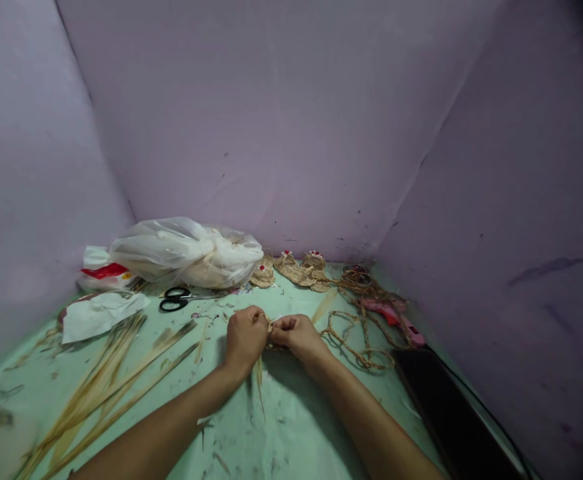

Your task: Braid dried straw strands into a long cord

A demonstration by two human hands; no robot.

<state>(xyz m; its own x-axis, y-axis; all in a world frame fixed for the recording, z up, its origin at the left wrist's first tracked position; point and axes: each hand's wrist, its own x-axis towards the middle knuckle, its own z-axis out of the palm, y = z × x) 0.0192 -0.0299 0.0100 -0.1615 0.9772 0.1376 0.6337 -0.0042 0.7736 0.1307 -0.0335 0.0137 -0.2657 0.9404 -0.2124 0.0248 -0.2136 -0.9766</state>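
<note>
My left hand (pixel 244 337) and my right hand (pixel 297 335) meet at the middle of the pale green table (pixel 291 427), fingers pinched together. Between them they grip a thin strand of dried straw (pixel 260 377), whose loose end hangs down toward me below the hands. The fingertips touch each other over the strand.
Long dried leaf strips (pixel 106 387) lie at the left. Black scissors (pixel 176 299), a clear plastic bag (pixel 186 252), white paper (pixel 99 315), small woven pieces (pixel 299 269), braided cord (pixel 356 333), a pink glue gun (pixel 394 317) and a dark flat device (pixel 451 417) surround the hands. Lilac walls enclose the table.
</note>
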